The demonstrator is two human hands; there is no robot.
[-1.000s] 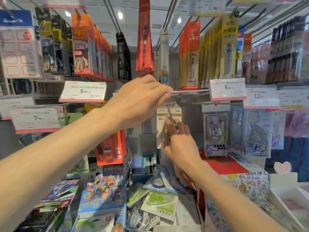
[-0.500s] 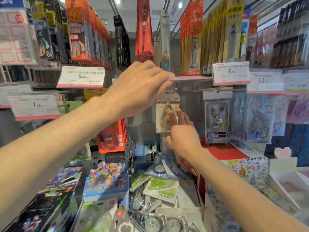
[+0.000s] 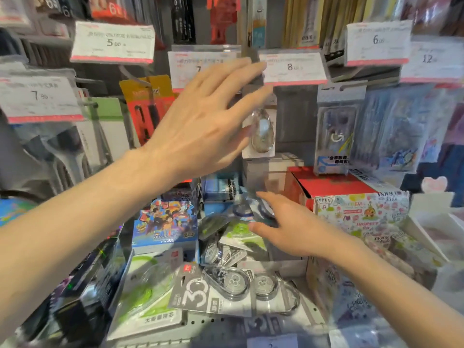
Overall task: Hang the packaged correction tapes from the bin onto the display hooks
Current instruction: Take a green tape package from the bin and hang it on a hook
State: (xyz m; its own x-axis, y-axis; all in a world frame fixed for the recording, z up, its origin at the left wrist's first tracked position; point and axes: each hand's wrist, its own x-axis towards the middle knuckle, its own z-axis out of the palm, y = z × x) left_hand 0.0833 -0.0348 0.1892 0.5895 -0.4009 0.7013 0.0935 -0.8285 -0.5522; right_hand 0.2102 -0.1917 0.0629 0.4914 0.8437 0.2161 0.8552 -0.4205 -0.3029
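Note:
A packaged correction tape (image 3: 262,133) hangs on a display hook under the 8.00 price tag (image 3: 292,69). My left hand (image 3: 206,121) is open in front of it, fingers spread, fingertips near the tag and the pack's top. My right hand (image 3: 283,227) is open and lower, reaching over the bin (image 3: 226,320), above green-printed tape packs (image 3: 238,232). More tape packs lie loose in the bin, among them a grey one marked 30 (image 3: 213,290) and a large green one (image 3: 148,295).
Price tags 5.00 (image 3: 113,43), 7.00 (image 3: 40,96) and 6.00 (image 3: 376,43) hang on hook rails. A blue cartoon box (image 3: 165,222) stands left of the bin, a red box (image 3: 326,184) and a patterned box (image 3: 359,209) right. Another hanging pack (image 3: 336,131) is right of the hook.
My left hand let go of the price tag strip and opened. My right hand released the hung tape pack and dropped toward the bin. The view tilted downward.

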